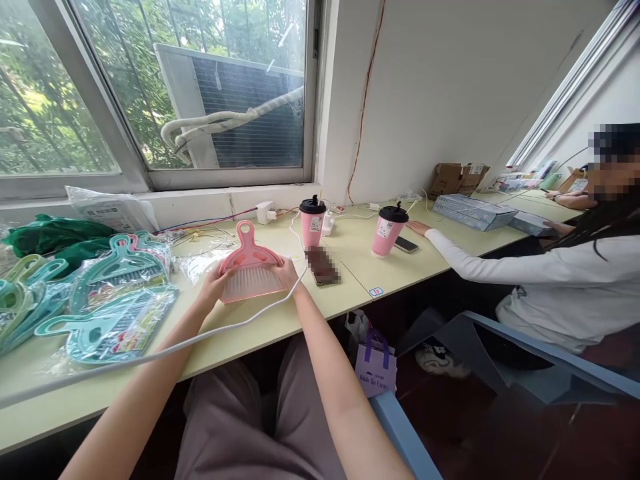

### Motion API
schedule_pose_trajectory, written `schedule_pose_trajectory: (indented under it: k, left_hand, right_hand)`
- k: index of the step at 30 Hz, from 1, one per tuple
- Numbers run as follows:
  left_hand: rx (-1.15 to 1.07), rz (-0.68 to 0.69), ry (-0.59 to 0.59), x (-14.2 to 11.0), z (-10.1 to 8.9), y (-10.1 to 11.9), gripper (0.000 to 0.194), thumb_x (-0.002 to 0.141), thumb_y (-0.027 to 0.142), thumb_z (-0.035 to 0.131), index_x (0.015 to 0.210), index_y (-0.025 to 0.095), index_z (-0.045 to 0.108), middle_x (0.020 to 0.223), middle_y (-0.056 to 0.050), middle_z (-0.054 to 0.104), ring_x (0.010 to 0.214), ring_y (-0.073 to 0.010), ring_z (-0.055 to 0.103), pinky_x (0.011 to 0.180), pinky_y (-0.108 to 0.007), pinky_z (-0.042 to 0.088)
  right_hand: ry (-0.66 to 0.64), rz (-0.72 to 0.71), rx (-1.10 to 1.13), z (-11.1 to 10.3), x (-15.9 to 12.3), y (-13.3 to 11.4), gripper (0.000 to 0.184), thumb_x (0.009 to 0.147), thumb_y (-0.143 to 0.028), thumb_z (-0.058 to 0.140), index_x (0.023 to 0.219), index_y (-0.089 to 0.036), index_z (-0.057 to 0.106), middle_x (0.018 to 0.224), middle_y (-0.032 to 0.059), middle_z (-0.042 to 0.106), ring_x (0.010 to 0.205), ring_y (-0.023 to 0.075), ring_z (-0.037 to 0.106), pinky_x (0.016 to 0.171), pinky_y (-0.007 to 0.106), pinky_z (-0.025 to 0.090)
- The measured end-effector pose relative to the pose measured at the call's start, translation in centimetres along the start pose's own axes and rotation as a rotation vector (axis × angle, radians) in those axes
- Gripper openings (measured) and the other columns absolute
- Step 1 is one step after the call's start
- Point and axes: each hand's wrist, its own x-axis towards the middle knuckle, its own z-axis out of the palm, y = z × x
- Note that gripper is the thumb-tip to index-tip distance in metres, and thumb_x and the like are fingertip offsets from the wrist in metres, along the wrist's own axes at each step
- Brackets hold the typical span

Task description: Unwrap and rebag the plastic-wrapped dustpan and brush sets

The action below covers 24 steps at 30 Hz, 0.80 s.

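Between my two hands is a pink dustpan (245, 250) with a pink brush with pale bristles (253, 281) lying in it. Its loop handle points toward the window. My left hand (214, 288) grips the dustpan's left side, fingers closed round the edge. On the opposite side my right hand (286, 275) holds the edge the same way. To the left lie several green and teal dustpan sets (120, 327) in clear plastic wrap. A white cable (210, 333) runs in front of the dustpan and across my forearms.
Two pink cups with black lids (311, 227) stand on the pale table (345, 293), beside a phone (324, 267). A second phone (406, 245) lies farther right. A co-worker in a white sleeve (480, 257) sits there, near long boxes (473, 212). Green plastic bags (55, 237) lie far left.
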Motion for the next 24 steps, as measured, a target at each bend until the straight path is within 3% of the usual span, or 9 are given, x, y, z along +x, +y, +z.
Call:
schedule_pose_trajectory:
  k: [3,7,15,24]
  left_hand:
    - [-0.005,-0.044,-0.010,-0.4,0.0,0.5,0.066,0.068,0.067,0.068,0.108,0.014,0.068,0.083,-0.008,0.068,0.074,-0.0247,0.059,0.059,-0.030,0.043]
    - [0.010,0.008,0.009,-0.8,0.2,0.9,0.069,0.066,0.068,0.069,0.107,0.013,0.070,0.087,-0.010,0.070,0.079,-0.0269,0.061,0.061,-0.031,0.046]
    - [0.090,0.042,0.055,-0.8,0.4,0.1,0.066,0.071,0.069,0.065,0.107,0.014,0.070,0.086,-0.009,0.070,0.080,-0.0257,0.061,0.064,-0.031,0.048]
    - [0.038,0.061,-0.045,-1.0,0.3,0.3,0.062,0.073,0.065,0.065,0.108,0.014,0.068,0.092,-0.008,0.069,0.082,-0.0251,0.061,0.067,-0.031,0.048]
  right_hand:
    - [-0.019,0.003,0.024,0.1,-0.2,0.3,0.042,0.067,-0.046,0.078,0.096,-0.016,0.073,0.087,0.0039,0.072,0.081,0.0170,0.060,0.076,0.029,0.047]
    - [-0.033,0.014,0.060,0.3,-0.4,0.5,0.043,0.068,-0.047,0.077,0.096,-0.015,0.073,0.086,0.0043,0.072,0.080,0.0171,0.060,0.074,0.029,0.047]
    - [0.071,0.131,-0.019,0.3,-0.7,-0.6,0.034,0.066,-0.043,0.076,0.083,-0.014,0.072,0.070,-0.0006,0.064,0.072,0.0144,0.054,0.067,0.026,0.041]
    - [0.108,0.141,-0.004,0.0,-1.3,-1.2,0.037,0.059,-0.043,0.081,0.081,-0.015,0.072,0.070,0.0005,0.066,0.072,0.0158,0.056,0.069,0.028,0.044]
